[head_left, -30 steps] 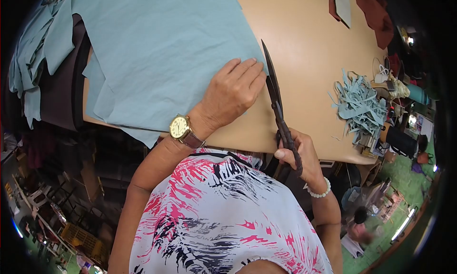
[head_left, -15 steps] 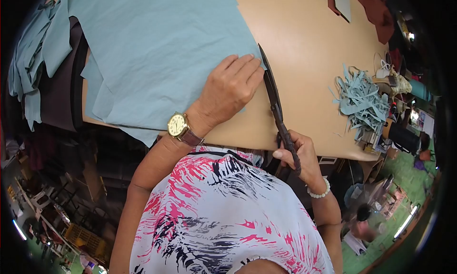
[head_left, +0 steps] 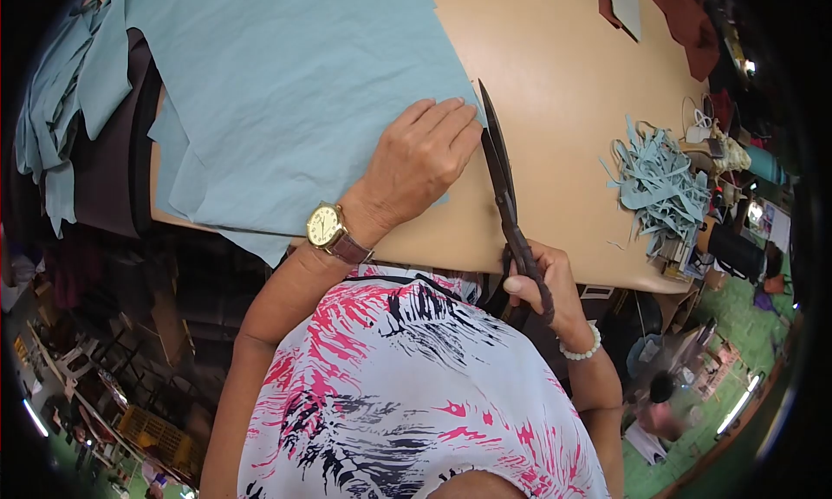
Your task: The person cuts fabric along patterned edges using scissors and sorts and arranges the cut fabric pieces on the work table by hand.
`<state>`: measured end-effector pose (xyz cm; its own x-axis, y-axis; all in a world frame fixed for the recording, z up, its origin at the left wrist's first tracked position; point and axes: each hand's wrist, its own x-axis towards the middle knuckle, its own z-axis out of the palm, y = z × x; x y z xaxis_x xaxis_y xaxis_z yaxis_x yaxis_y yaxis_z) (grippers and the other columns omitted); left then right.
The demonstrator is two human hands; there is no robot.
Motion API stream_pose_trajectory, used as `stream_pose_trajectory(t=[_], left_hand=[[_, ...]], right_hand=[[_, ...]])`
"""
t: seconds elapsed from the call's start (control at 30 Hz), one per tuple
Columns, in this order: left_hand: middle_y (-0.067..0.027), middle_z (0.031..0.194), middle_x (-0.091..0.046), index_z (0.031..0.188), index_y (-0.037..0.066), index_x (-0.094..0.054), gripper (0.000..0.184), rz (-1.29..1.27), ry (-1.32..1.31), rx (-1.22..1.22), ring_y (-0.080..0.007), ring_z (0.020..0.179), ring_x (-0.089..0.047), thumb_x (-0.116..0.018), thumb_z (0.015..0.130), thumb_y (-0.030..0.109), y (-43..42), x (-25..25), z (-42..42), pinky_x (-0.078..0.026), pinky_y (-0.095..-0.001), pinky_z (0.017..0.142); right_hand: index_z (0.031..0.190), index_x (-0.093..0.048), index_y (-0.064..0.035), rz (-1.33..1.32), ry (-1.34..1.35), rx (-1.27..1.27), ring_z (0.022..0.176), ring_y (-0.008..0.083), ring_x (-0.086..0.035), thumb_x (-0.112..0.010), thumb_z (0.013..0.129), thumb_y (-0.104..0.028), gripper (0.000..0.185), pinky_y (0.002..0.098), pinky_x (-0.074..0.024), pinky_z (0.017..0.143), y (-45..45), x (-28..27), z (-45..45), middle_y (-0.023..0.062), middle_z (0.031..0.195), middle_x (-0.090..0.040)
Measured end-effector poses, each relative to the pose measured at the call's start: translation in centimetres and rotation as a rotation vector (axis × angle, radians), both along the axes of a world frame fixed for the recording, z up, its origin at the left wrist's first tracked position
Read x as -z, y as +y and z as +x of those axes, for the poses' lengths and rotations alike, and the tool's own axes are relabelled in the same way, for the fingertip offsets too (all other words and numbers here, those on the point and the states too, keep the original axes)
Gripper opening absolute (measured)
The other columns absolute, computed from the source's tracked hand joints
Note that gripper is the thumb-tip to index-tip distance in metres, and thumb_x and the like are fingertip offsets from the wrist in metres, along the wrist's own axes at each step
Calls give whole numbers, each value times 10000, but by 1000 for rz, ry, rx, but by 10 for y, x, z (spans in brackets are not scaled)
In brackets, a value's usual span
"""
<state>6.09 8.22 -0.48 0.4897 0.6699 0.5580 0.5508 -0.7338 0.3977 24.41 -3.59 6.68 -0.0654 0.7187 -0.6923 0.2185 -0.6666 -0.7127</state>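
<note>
Light blue fabric (head_left: pixel 286 91) lies spread over the tan tabletop (head_left: pixel 555 152). My left hand (head_left: pixel 420 161) rests palm down on the fabric's right edge, fingers stretched out and slightly apart, with a watch on the wrist. My right hand (head_left: pixel 550 287) is wrapped round the handles of large dark scissors (head_left: pixel 505 200) at the table's front edge. The scissors point away from me, just right of my left fingertips, with their blades slightly apart beside the fabric's edge.
A heap of thin blue scraps (head_left: pixel 663 182) lies at the table's right side. Rust-coloured pieces (head_left: pixel 685 26) are at the back right. More blue fabric (head_left: pixel 56 109) hangs in folds at the far left. A person (head_left: pixel 663 404) is in the lower right background.
The scissor blades closed at the fabric's edge half a second ago and have parted slightly again. My left hand stays on the fabric, and the view has shifted a little.
</note>
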Motion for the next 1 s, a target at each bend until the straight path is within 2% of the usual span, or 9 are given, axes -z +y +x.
stream_pose_trajectory(t=[0.4, 0.7, 1.0], left_hand=[[-92, 939, -628, 857, 13, -585, 177, -12, -59, 22, -247, 902, -611, -624, 686, 32, 1, -3, -1, -490, -356, 783], [-93, 929, -628, 855, 18, -582, 169, -8, -70, 16, -244, 884, -613, -625, 693, 40, 1, -2, -2, -490, -359, 774], [-94, 902, -629, 872, 23, -587, 179, -25, -68, 20, -244, 862, -616, -617, 696, 21, 3, -2, -2, -491, -347, 742]], right_hand=[[659, -469, -40, 26, -5, -17, 435, 50, -441, -757, 688, -256, 361, 198, -339, 385, 26, 1, -4, -24, 510, -437], [648, -478, -41, 42, -78, -42, 439, 47, -427, -760, 682, -256, 356, 195, -336, 395, 30, 2, -7, -32, 508, -428], [631, -477, -42, -22, -151, -37, 406, 29, -413, -742, 728, -219, 333, 190, -324, 358, 29, 3, -6, -46, 505, -425]])
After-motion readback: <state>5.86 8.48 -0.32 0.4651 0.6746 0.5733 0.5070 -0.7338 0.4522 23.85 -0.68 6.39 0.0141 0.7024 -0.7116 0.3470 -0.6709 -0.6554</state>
